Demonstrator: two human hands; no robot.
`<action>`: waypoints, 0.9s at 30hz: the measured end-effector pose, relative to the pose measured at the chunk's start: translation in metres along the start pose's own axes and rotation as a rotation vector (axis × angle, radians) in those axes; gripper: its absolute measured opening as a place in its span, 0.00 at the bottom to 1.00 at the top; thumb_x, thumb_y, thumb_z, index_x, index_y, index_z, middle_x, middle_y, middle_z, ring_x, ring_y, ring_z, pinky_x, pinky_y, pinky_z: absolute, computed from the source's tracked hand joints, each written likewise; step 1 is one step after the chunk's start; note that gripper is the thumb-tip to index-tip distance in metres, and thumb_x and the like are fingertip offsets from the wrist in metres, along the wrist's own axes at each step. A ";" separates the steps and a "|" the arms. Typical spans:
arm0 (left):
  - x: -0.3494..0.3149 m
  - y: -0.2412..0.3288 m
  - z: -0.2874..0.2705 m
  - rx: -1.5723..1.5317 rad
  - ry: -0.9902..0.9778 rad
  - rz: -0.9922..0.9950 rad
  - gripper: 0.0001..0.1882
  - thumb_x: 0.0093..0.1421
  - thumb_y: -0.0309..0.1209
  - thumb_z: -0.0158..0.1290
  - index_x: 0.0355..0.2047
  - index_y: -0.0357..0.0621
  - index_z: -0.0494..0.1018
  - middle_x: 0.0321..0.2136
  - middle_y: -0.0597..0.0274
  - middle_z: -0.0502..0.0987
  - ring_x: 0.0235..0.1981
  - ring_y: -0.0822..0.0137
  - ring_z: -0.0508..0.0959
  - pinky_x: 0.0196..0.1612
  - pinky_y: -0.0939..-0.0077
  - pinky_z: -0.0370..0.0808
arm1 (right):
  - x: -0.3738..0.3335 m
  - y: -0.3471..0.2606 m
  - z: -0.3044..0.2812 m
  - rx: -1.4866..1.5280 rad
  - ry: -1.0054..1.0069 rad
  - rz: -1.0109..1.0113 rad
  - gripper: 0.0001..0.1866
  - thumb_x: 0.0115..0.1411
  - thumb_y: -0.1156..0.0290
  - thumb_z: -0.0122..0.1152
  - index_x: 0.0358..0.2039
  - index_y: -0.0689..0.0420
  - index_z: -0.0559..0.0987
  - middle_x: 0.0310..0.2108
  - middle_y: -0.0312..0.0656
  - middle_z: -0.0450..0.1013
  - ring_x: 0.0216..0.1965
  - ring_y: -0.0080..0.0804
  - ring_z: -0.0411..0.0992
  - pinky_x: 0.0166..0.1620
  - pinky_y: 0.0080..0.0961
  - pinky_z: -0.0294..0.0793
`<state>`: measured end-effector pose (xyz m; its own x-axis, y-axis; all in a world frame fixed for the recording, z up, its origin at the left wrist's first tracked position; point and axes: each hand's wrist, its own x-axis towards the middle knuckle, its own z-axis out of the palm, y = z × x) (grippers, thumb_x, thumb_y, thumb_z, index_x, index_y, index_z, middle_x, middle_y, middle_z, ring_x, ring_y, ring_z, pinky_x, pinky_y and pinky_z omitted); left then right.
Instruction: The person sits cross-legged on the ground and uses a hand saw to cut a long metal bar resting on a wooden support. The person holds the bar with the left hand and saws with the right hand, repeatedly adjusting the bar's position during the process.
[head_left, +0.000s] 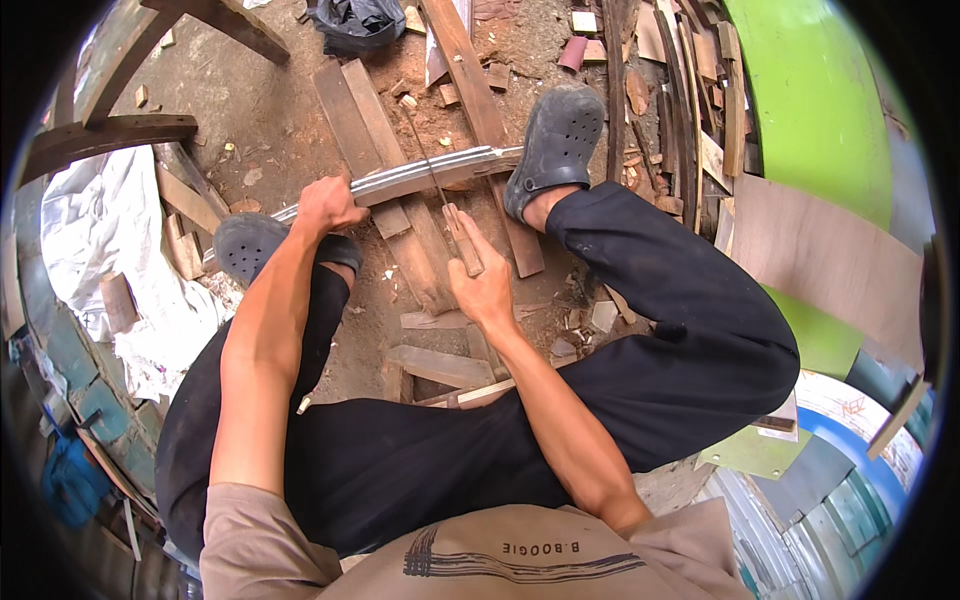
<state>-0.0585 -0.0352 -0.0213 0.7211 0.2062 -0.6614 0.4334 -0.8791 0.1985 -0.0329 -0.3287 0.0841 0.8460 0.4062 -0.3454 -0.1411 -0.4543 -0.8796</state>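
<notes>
A long wooden strip [395, 183] with pale and grey bands along its edge lies crosswise over several boards on the ground. My left hand [332, 206] is closed round it, left of the saw. In my right hand [484, 290] is the wooden handle of a saw [426, 153]. Its narrow blade crosses the strip near the middle and points away from me, with a small pale wooden piece at the far end. How deep the blade sits in the strip, I cannot tell. My left shoe [250, 246] is by the strip's left end, my right shoe [557, 140] by its right end.
Boards [472, 75] lie under and beyond the strip. Long wood pieces [690, 110] and scraps are heaped at the right, beside a green panel [800, 100]. White cloth [120, 260] lies at the left, below a wooden frame [110, 135]. A black plastic bag [357, 22] sits at the far side.
</notes>
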 end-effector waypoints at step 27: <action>-0.006 0.001 -0.007 0.006 0.019 -0.044 0.30 0.46 0.46 0.62 0.43 0.34 0.80 0.39 0.36 0.83 0.45 0.41 0.83 0.50 0.52 0.79 | -0.125 -0.079 -0.076 -0.036 -0.093 0.092 0.35 0.55 0.81 0.54 0.67 0.65 0.69 0.58 0.62 0.74 0.58 0.49 0.76 0.56 0.32 0.75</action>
<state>-0.0589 -0.0342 -0.0125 0.7115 0.2530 -0.6555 0.4619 -0.8714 0.1650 -0.0890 -0.4036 0.2217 0.7788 0.4325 -0.4542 -0.1956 -0.5206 -0.8311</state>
